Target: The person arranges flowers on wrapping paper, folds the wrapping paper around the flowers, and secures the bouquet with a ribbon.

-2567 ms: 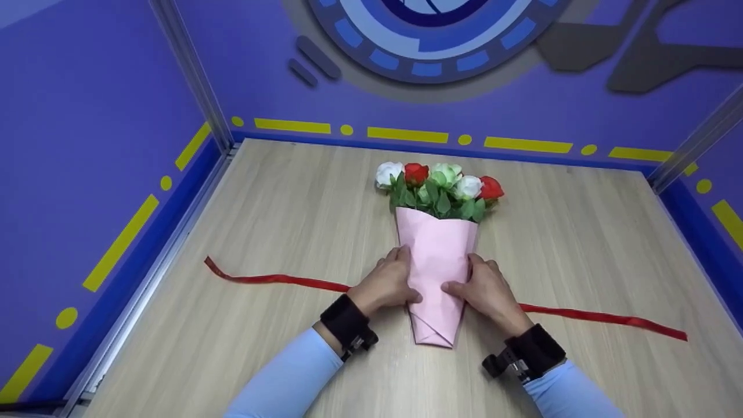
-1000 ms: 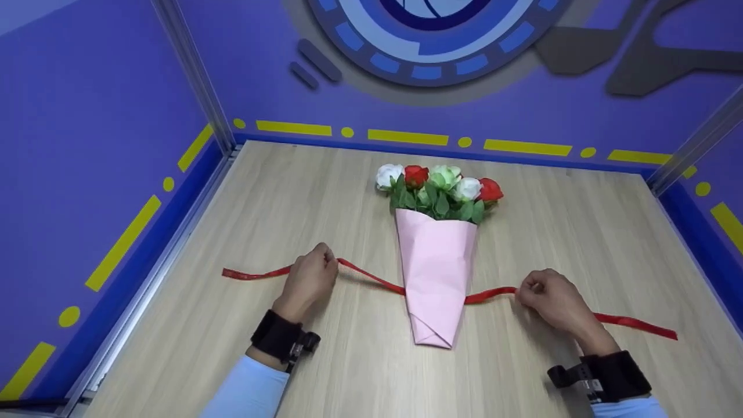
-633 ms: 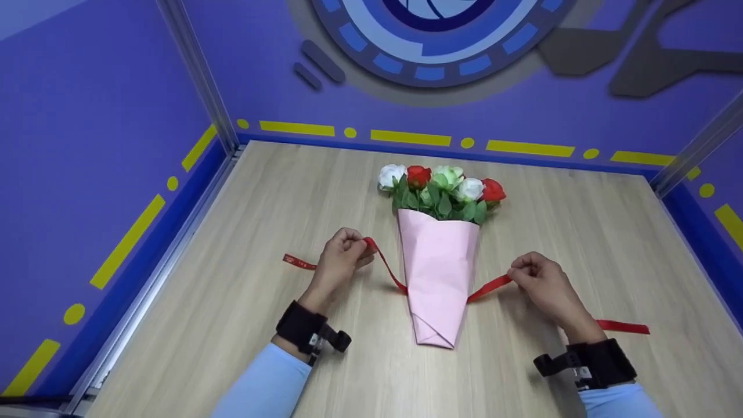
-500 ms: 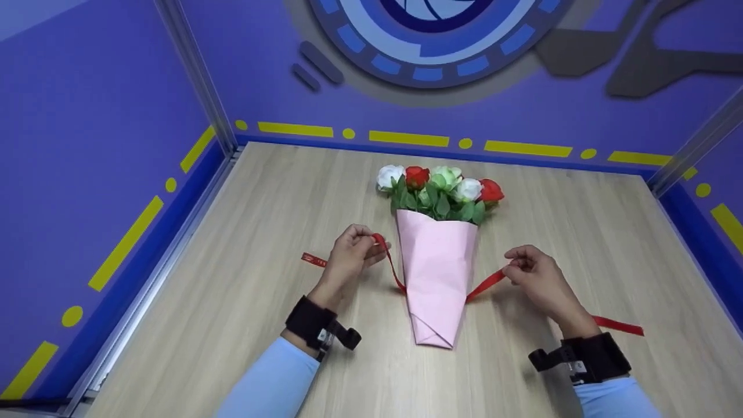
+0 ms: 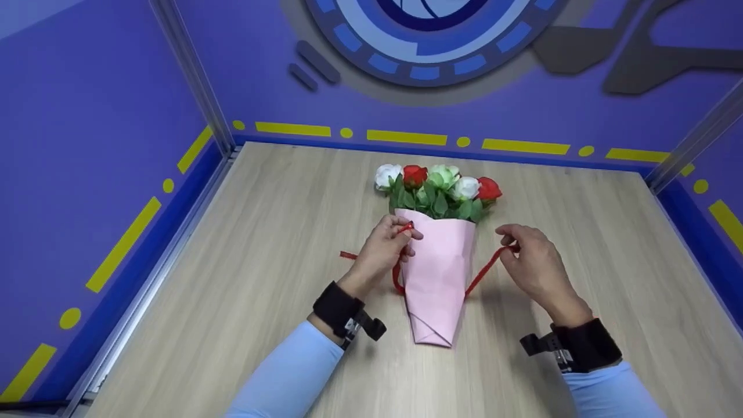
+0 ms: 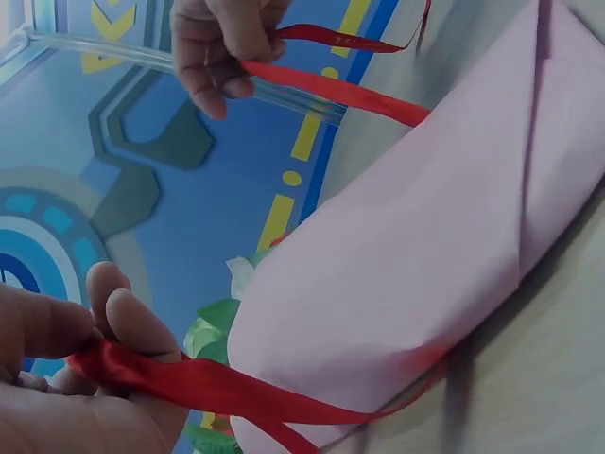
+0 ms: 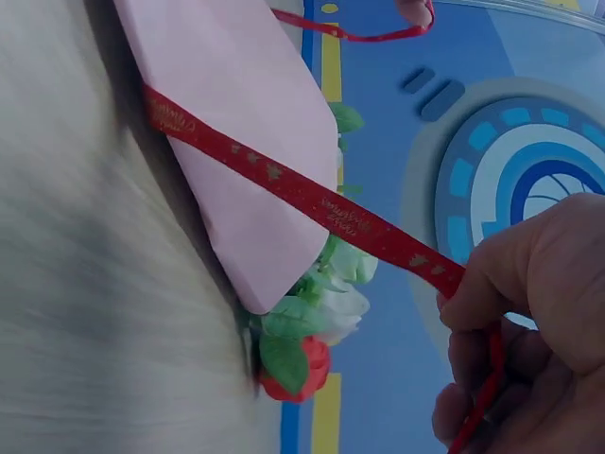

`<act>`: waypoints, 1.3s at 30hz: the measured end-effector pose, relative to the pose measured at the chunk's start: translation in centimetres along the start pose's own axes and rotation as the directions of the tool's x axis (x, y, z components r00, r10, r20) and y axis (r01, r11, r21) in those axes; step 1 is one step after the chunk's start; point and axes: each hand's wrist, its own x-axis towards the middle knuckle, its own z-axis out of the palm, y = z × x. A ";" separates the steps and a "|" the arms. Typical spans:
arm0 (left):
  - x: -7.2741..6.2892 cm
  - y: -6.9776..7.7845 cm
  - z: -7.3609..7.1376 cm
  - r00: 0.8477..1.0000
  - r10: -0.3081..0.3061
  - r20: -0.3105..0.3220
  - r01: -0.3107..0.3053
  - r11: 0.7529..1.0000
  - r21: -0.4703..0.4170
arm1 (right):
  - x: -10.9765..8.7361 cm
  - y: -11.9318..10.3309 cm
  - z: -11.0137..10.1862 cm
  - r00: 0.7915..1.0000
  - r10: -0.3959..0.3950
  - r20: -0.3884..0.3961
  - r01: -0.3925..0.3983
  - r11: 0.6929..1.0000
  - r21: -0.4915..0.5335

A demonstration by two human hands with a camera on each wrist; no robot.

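Note:
A bouquet of white, red and pale green flowers lies wrapped in pink paper, blooms toward the back wall. Beneath the wrap passes a red ribbon, printed with gold lettering in the right wrist view. My left hand pinches one length of it above the wrap's left side, the loose end trailing behind the wrist. On the other side my right hand pinches the other length, raised to the right of the bouquet. The ribbon's stretch under the paper is hidden.
The bouquet rests on a wood-grain table. Blue panels with yellow marks stand along the back and sides, joined by metal posts.
Both hands have left the wrap, taken hold of the ribbon and lifted it. The left hand has since moved right, over the paper's edge; the right hand has moved slightly up and inward.

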 end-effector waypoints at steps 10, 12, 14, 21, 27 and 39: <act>0.9 0.2 3.6 0.996 0.018 0.086 -0.036 0.977 0.212 | 1.9 -2.5 -0.2 0.990 -0.112 -0.090 0.109 0.993 -0.035; 1.0 0.0 4.1 0.991 -0.005 0.137 -0.031 0.965 0.262 | 2.4 -2.8 -0.1 0.978 -0.183 -0.098 0.180 0.983 -0.032; 1.0 -0.2 4.5 0.979 -0.034 0.203 -0.031 0.950 0.311 | 2.8 -3.2 0.1 0.958 -0.259 -0.120 0.256 0.966 -0.041; 0.7 -0.7 5.4 0.950 -0.042 0.308 -0.099 0.898 0.429 | 4.3 -4.3 1.3 0.877 -0.423 -0.227 0.392 0.904 -0.171; 0.7 -1.0 5.7 0.959 0.006 0.285 -0.133 0.893 0.430 | 4.1 -4.7 2.7 0.895 -0.364 -0.256 0.327 0.929 -0.176; 0.7 -1.2 5.0 0.953 -0.025 0.301 -0.097 0.919 0.382 | 4.0 -4.0 3.1 0.914 -0.132 0.384 -0.079 0.870 0.487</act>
